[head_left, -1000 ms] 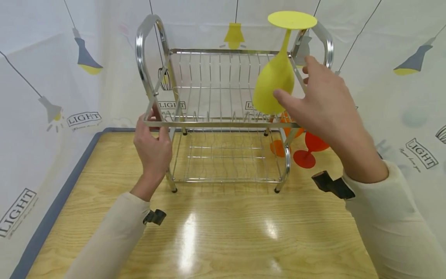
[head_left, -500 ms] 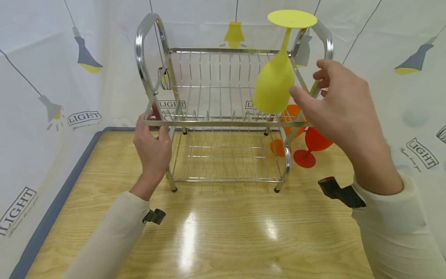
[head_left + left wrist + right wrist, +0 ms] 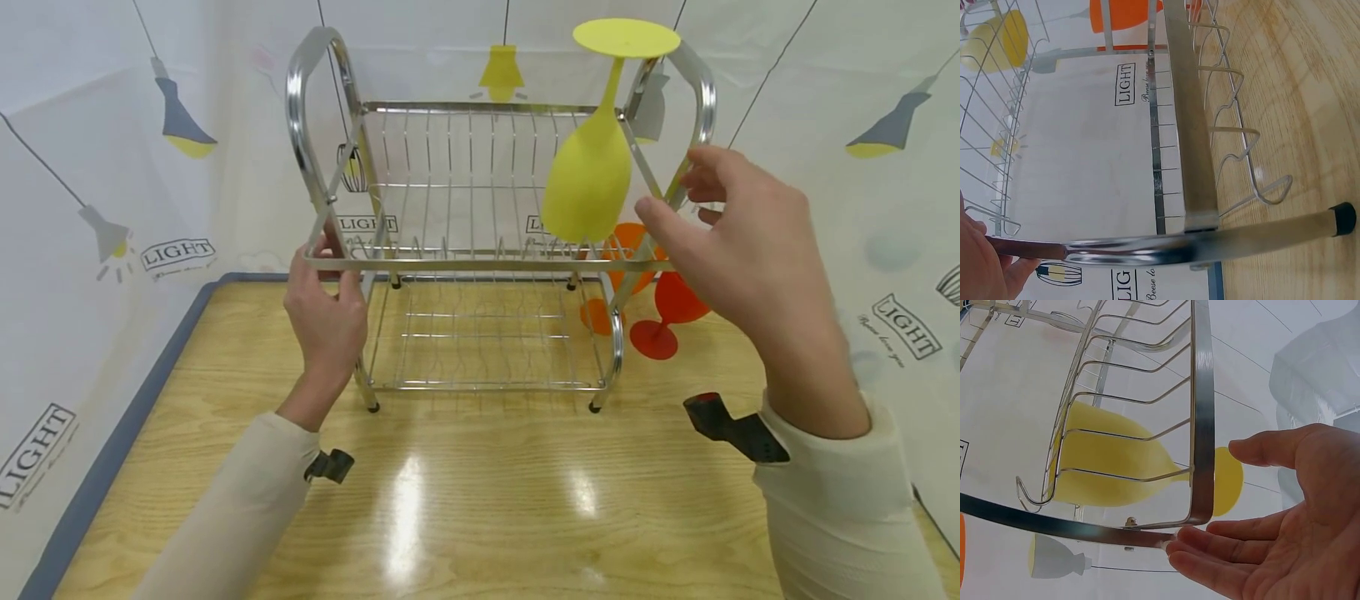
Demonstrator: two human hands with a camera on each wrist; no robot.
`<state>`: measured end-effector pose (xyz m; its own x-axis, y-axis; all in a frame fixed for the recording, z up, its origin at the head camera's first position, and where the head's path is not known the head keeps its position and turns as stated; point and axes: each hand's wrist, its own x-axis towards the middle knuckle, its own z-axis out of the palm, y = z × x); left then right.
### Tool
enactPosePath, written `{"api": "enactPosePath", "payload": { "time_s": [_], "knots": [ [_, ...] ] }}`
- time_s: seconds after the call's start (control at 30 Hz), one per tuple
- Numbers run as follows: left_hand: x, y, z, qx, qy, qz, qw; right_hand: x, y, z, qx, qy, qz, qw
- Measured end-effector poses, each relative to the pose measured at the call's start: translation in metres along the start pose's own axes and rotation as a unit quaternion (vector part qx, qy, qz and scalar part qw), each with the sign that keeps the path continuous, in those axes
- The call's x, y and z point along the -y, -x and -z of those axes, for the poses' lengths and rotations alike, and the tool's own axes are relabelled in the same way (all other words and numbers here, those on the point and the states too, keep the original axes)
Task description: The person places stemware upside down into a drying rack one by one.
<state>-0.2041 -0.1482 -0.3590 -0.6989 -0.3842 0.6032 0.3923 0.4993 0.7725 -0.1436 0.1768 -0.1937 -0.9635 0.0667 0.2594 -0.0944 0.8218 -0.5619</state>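
Observation:
A two-tier chrome dish rack (image 3: 480,265) stands on the table. Upside down in its upper tier, at the right end, is a yellow wine glass (image 3: 588,183) with its round foot on top. My left hand (image 3: 326,312) grips the rack's left side frame; in the left wrist view its fingers (image 3: 982,265) are at the bar, partly cut off. My right hand (image 3: 757,237) is spread beside the right side frame, apart from the glass. In the right wrist view its fingertips (image 3: 1179,547) lie by the rail; whether they touch it I cannot tell.
Behind the rack's right side an orange wine glass (image 3: 597,317) is partly hidden. Next to it stands a red wine glass (image 3: 654,340), its bowl partly covered by my right hand. A white printed cloth (image 3: 172,350) surrounds the wooden table (image 3: 480,500) at the back and sides.
My right hand has drawn away from the yellow glass, to the right and slightly down, toward the rack's side frame. The glass and my left hand keep their places.

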Motion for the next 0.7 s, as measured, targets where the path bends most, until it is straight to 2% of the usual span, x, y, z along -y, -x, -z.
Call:
{"api": "enactPosePath", "payload": {
  "time_s": [0.3, 0.47, 0.7],
  "knots": [
    [0.001, 0.001, 0.0, -0.003, 0.002, -0.007, 1.0, -0.016, 0.004, 0.001, -0.023, -0.009, -0.032, 0.999],
    [0.001, 0.001, 0.001, -0.001, 0.0, -0.005, 1.0, -0.027, 0.007, -0.001, -0.051, -0.021, -0.057, 0.997],
    [0.002, 0.002, 0.0, -0.002, 0.002, -0.004, 1.0, -0.038, 0.011, -0.004, -0.061, -0.022, -0.066, 0.996]
  ]
}}
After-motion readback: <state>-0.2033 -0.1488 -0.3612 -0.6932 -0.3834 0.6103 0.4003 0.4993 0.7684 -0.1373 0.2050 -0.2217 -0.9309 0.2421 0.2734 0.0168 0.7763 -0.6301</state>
